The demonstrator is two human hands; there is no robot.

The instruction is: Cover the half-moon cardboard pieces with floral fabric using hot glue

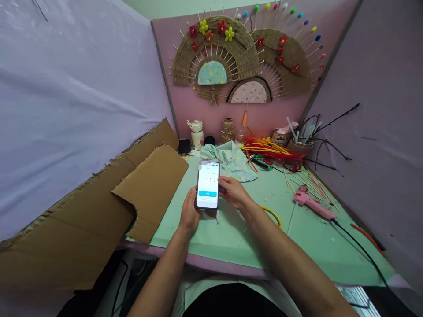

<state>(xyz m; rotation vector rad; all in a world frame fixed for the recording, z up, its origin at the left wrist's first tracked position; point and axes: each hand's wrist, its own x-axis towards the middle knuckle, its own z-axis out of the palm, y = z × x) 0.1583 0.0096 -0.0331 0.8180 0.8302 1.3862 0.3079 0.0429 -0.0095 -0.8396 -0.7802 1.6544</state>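
Observation:
A smartphone point(207, 185) with a lit, mostly white screen and a blue button is held upright above the table. My left hand point(190, 212) grips its lower left edge, fingers wrapped behind it. My right hand point(234, 192) is closed at the right edge, its thumb and fingers pinching the phone's side. Behind the phone lies a crumpled light green patterned cloth point(231, 160). A yellow pipe cleaner point(273, 215) curves on the table near my right forearm.
Large cardboard pieces point(158, 189) cover the table's left side. A pink glue gun point(313, 203) with a black cord lies at right, near thin sticks point(310, 182). Behind stand a white bottle point(197, 134), twine spool point(228, 130), red and yellow pipe cleaners point(271, 147) and a pot point(300, 147) holding glue sticks.

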